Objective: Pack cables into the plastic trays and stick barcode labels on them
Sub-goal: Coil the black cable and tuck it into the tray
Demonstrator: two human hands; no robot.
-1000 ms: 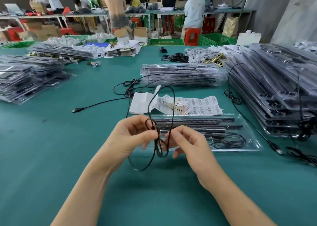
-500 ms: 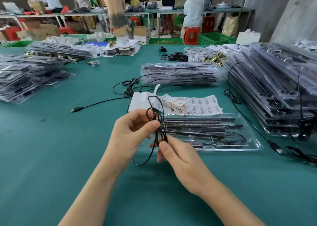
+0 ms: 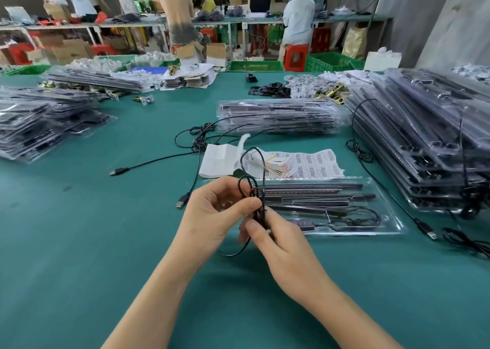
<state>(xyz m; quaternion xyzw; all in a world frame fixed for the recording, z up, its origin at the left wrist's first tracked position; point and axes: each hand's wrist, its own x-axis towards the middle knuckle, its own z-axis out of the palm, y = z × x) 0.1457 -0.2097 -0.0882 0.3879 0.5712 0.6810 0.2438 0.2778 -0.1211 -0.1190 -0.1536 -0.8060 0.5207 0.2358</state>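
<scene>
A thin black cable (image 3: 255,160) is bunched into loops above the green table (image 3: 79,242). My left hand (image 3: 212,216) pinches the bundle between thumb and fingers. My right hand (image 3: 278,242) grips the same bundle just below, thumb against the strands. One loop stands up above my hands and another hangs beneath them. Directly behind lies a clear plastic tray (image 3: 392,224) holding black strips, a small controller and a coiled wire. A sheet of barcode labels (image 3: 315,164) lies just beyond the tray.
Stacks of filled clear trays stand at the right (image 3: 424,142), the middle back (image 3: 281,116) and the left (image 3: 34,126). Loose black USB cables (image 3: 148,164) trail over the cloth. Another USB plug (image 3: 427,229) lies right of the tray. Several people work at benches behind.
The tall loop has been folded down into a tighter bundle. My right hand slid under my left onto the strands, and a USB plug now lies left of my left hand.
</scene>
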